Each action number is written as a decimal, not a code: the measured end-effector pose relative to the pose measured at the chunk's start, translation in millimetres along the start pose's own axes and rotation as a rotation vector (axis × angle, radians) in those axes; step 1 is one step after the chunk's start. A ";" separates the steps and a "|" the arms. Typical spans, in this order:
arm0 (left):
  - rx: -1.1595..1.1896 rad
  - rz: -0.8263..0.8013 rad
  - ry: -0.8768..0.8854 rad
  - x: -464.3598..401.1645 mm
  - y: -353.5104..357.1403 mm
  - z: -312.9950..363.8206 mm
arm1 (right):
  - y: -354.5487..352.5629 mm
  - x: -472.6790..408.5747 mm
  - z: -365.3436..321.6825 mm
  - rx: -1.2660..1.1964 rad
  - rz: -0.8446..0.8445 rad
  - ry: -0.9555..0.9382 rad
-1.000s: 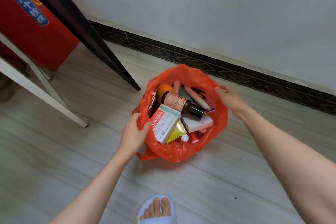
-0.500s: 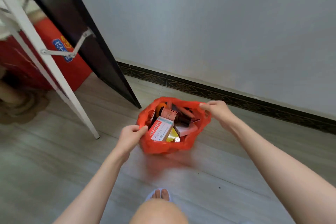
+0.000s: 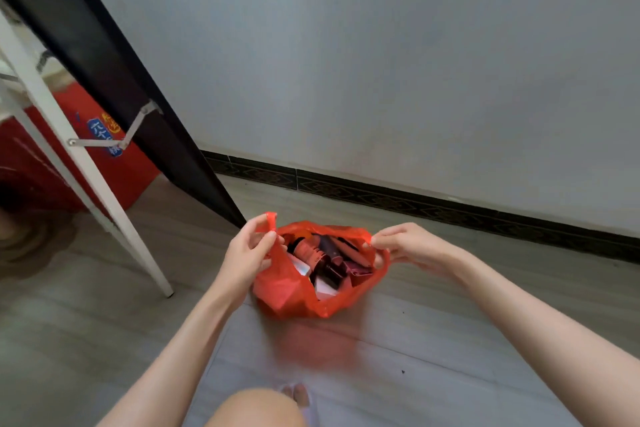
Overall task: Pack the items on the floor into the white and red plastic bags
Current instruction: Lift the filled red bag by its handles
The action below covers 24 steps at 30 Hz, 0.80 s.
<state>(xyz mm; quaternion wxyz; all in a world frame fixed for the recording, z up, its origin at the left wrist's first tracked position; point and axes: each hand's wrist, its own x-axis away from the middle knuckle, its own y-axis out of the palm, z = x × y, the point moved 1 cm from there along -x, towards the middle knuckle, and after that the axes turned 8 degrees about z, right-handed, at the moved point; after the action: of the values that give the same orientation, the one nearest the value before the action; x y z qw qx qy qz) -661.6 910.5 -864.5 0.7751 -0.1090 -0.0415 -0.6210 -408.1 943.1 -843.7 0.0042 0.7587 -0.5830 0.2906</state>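
Note:
The red plastic bag (image 3: 289, 291) hangs just above the grey floor, held up by both its handles. My left hand (image 3: 247, 253) pinches the left handle loop, which sticks up above my fingers. My right hand (image 3: 403, 246) grips the right handle at the bag's rim. Inside the open mouth I see several packed items, among them a pinkish bottle (image 3: 308, 251), a dark bottle (image 3: 329, 246) and a maroon box (image 3: 356, 270). No white bag is in view.
A black table leg (image 3: 138, 107) slants down to the floor just left of the bag. A white folding frame leg (image 3: 104, 191) stands further left, with a red box (image 3: 114, 163) behind it. The wall with its dark skirting (image 3: 433, 208) runs behind. My knee (image 3: 256, 407) is at the bottom edge.
Both hands have shifted from the bag's rim to its handles and lifted it, narrowing the mouth. The view has risen and pulled back from the bag.

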 end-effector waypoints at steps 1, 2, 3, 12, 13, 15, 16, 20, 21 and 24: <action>-0.039 -0.023 0.011 -4.3 4.8 -1.6 | -0.9 -3.9 0.6 -0.038 -0.046 -0.010; -0.070 -0.032 0.029 -9.4 8.7 -4.1 | -1.5 -9.7 1.4 -0.085 -0.072 -0.025; -0.087 -0.022 0.056 -15.0 11.1 -7.2 | -1.1 -16.4 2.7 -0.152 -0.079 -0.034; -0.150 0.021 -0.152 -14.2 7.7 16.3 | -7.9 -32.1 -2.6 -0.445 0.010 0.156; -0.146 0.002 -0.235 -8.1 2.9 25.4 | -6.0 -24.3 -12.9 -0.353 0.010 0.167; -0.119 0.000 -0.381 1.9 -10.7 47.2 | -3.4 -10.5 -41.8 -0.210 0.012 0.185; -0.103 0.022 -0.437 5.9 -19.0 61.8 | -4.0 -5.5 -58.4 -0.197 0.032 0.200; -0.064 0.090 -0.517 24.4 -50.5 142.0 | -15.8 25.7 -131.1 -0.249 0.115 0.253; -0.068 0.099 -0.529 29.2 -59.2 166.3 | -18.6 39.0 -151.4 -0.267 0.112 0.262; -0.073 0.134 -0.575 51.4 -88.8 235.2 | -21.6 87.5 -220.8 -0.317 0.068 0.281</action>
<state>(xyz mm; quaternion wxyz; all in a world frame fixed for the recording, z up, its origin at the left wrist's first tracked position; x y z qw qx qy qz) -719.6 895.1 -615.0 0.7663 -0.3107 -0.2296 -0.5134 -472.0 949.0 -614.0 0.1949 0.6804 -0.6406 0.2978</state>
